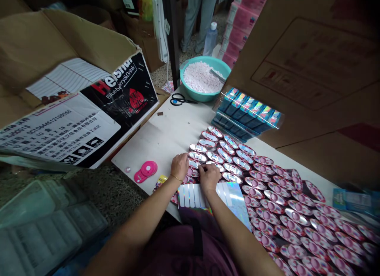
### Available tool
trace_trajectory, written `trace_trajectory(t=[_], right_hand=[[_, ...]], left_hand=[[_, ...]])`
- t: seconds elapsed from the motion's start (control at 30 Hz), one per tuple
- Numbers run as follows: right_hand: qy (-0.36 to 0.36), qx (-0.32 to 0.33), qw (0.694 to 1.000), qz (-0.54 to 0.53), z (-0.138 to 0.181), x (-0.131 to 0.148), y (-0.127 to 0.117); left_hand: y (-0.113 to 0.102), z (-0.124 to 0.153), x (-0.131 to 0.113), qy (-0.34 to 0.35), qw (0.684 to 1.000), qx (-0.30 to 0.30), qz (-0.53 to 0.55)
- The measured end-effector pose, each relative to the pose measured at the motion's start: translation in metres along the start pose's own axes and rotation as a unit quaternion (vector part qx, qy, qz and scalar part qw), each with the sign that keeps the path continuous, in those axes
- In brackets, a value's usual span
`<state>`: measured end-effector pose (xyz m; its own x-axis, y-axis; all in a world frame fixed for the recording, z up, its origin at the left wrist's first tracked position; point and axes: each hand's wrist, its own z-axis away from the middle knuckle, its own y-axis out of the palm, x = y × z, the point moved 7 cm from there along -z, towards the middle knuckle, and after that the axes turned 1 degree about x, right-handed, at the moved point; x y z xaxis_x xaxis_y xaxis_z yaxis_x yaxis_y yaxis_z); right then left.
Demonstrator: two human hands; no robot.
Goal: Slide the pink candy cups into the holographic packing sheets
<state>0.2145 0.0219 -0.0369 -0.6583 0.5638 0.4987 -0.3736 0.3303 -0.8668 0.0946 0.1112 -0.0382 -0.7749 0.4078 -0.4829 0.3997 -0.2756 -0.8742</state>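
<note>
Oval-topped packs (232, 168) stand in close rows on our bench (175, 127), left hand (180, 166) and right hand (210, 176) curled at their left edge; we cannot tell whether either grips one. Step in hand, we judge: handling packs singly; next move calls for light, steady touch.

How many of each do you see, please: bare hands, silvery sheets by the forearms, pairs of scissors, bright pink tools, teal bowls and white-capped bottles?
Left hand and right hand: 2
Silvery sheet: 1
Scissors: 1
Bright pink tool: 1
Teal bowl: 1
White-capped bottle: 1
Total: 7
</note>
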Motion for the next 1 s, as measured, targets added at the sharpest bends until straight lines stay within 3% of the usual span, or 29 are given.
trace_trajectory(t=[0.13, 0.27, 0.5, 0.63, 0.7, 0.8, 0.9, 1.0], right_hand=[[0.014, 0.046, 0.998, 0.045, -0.007, 0.001, -0.002], [-0.018, 0.154, 0.984, 0.091, -0.019, 0.005, -0.002], [-0.086, 0.33, 0.906, 0.253, -0.052, 0.026, 0.024], [-0.126, 0.355, 0.887, 0.268, -0.061, 0.039, 0.019], [-0.128, 0.33, 0.897, 0.266, -0.062, 0.028, -0.002], [-0.149, 0.263, 0.931, 0.206, -0.055, -0.005, -0.043], [-0.245, 0.259, 0.93, 0.093, -0.032, -0.031, -0.066], [-0.309, 0.251, 0.914, 0.078, -0.006, -0.053, -0.069]], left_hand=[[0.0, 0.0, -0.002, 0.013, 1.0, -0.008, 0.008], [-0.007, 0.0, 0.009, -0.031, 0.996, -0.043, 0.069], [0.015, -0.009, 0.031, -0.138, 0.984, 0.08, 0.08], [0.011, -0.011, 0.036, -0.185, 0.976, 0.086, 0.079], [-0.002, -0.005, 0.027, -0.153, 0.985, 0.04, 0.067], [-0.014, 0.017, -0.008, -0.029, 0.998, 0.007, 0.05], [0.004, 0.046, -0.053, 0.096, 0.991, 0.081, 0.044], [0.031, 0.062, -0.079, 0.105, 0.985, 0.132, 0.023]])
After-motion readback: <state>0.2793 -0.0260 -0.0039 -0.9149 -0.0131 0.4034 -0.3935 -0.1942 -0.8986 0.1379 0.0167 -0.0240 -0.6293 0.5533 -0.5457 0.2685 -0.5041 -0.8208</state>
